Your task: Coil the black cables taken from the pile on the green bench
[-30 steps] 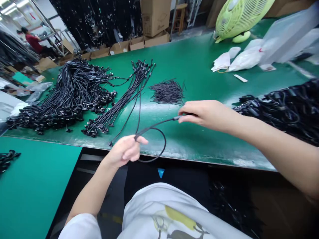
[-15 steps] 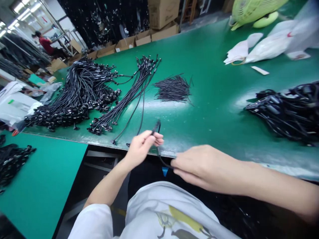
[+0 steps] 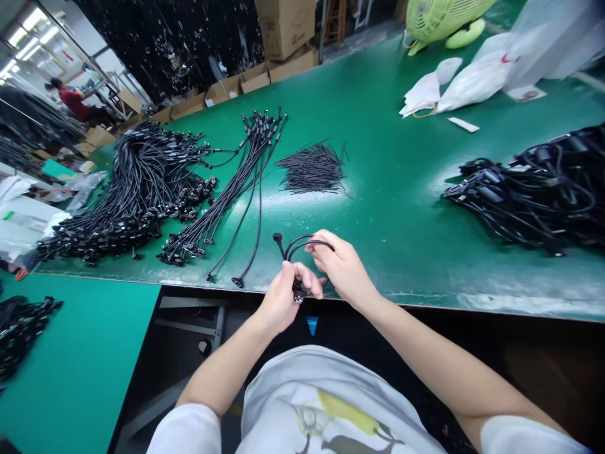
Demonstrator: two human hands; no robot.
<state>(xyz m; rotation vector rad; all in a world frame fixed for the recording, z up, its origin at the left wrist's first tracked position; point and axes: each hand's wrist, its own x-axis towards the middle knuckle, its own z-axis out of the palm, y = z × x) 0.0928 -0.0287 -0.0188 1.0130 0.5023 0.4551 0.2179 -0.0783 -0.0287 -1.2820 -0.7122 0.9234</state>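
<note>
A black cable [image 3: 302, 240] is bent into a loop between my two hands at the front edge of the green table. My left hand [image 3: 288, 291] is closed around it, with one connector sticking up above the thumb and another showing below the fingers. The fingers of my right hand [image 3: 341, 261] pinch the curved part of the loop. Beyond my hands lies a pile of short black ties [image 3: 312, 169]. To its left, a bundle of straight black cables [image 3: 231, 189] lies slanted, with two loose cables beside it.
A large heap of black cables [image 3: 142, 183] covers the table's left part. Coiled black cables [image 3: 524, 189] lie at the right. Plastic bags [image 3: 477, 82] and a green fan [image 3: 442, 25] stand at the back right. Cardboard boxes [image 3: 283, 31] line the far edge; a person [image 3: 75, 101] sits beyond.
My right hand has moved up and left, close to my left hand, and now pinches the cable's bend. The cable is folded into a loop. The whole view has shifted slightly.
</note>
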